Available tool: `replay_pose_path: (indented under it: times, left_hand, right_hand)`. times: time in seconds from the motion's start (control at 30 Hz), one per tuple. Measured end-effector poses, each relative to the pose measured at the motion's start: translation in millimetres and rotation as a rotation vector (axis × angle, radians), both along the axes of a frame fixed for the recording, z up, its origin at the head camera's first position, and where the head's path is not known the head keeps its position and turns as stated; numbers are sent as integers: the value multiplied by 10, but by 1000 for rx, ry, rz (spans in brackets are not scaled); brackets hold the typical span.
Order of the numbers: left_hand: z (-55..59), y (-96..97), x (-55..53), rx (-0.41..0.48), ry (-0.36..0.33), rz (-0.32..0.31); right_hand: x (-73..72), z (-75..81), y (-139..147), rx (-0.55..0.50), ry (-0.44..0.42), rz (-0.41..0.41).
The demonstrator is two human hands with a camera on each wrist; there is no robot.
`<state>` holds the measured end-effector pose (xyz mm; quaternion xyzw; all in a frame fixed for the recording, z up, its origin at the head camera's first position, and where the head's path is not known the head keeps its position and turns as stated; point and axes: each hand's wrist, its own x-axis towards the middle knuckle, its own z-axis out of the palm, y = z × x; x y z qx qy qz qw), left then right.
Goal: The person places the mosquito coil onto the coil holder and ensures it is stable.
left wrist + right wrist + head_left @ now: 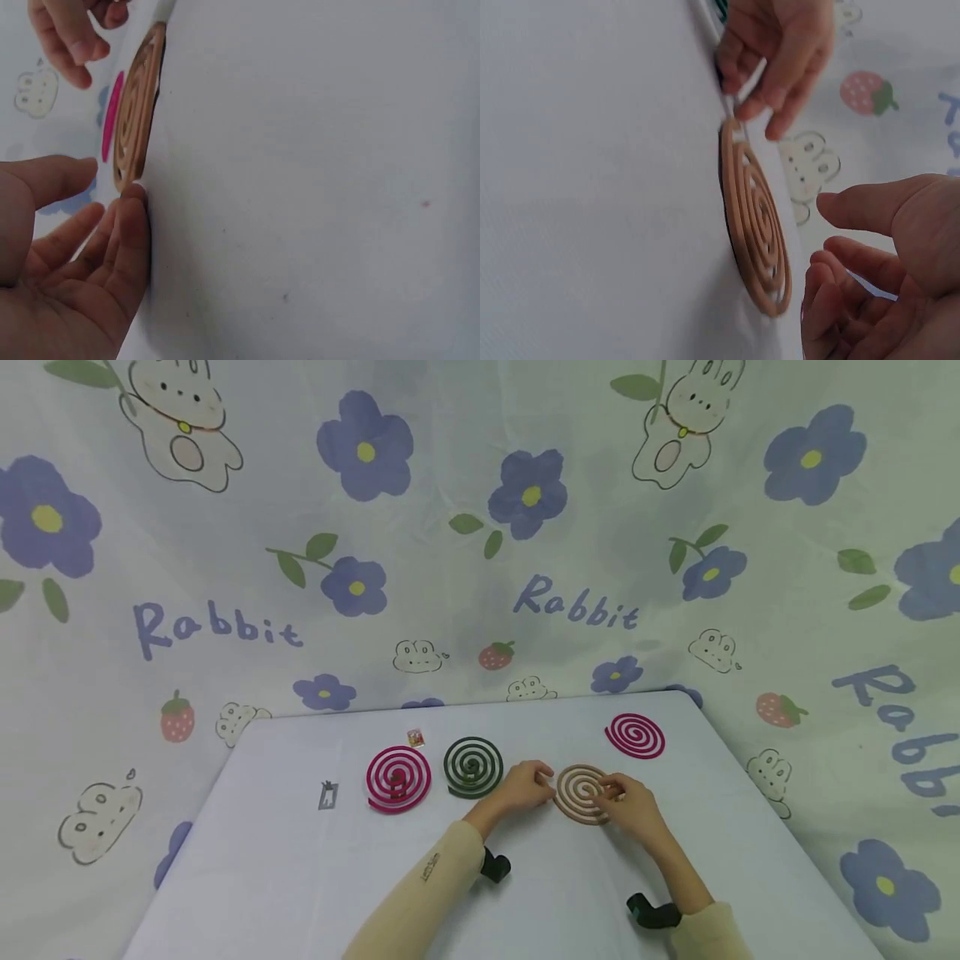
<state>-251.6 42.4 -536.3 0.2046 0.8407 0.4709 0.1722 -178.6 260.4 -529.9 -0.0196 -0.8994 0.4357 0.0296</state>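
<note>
A brown mosquito coil (582, 791) lies on the white table between my two hands. My left hand (527, 785) is at its left edge, with loosely bent fingers; in the left wrist view the fingertips (133, 196) are right at the rim, and whether they touch is unclear. Over the coil's right side in the head view hovers my right hand (633, 806). From the right wrist, its thumb and fingers (862, 262) appear spread apart beside the coil (736, 225), holding nothing.
Left of my hands lie a green mosquito coil (472, 767) and a magenta coil (398, 777). Another magenta coil (637, 735) is at the back right. A small metal stand (327, 796) sits far left, and a little printed packet (416, 738) lies behind the coils.
</note>
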Motion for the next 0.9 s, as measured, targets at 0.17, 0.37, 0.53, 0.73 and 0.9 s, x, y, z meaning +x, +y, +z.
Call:
replay_pose_path:
  times: [0.17, 0.37, 0.53, 0.73, 0.9]
  left_hand:
    - [-27, 16, -45, -7, -19, 14]
    - [-109, 24, -65, -16, 21, 47]
    - [-186, 60, -73, -103, 103, 114]
    - [-195, 117, -73, -194, 188, 153]
    - [-143, 148, -49, -247, 225, 148]
  right_hand:
    - [-15, 3, 207, 48, -50, -49]
    - [-15, -33, 327, 92, -127, -72]
    - [-18, -87, 352, 111, -148, -60]
    - [-22, -124, 365, 123, -134, -32]
    - [-19, -136, 375, 124, -142, -30]
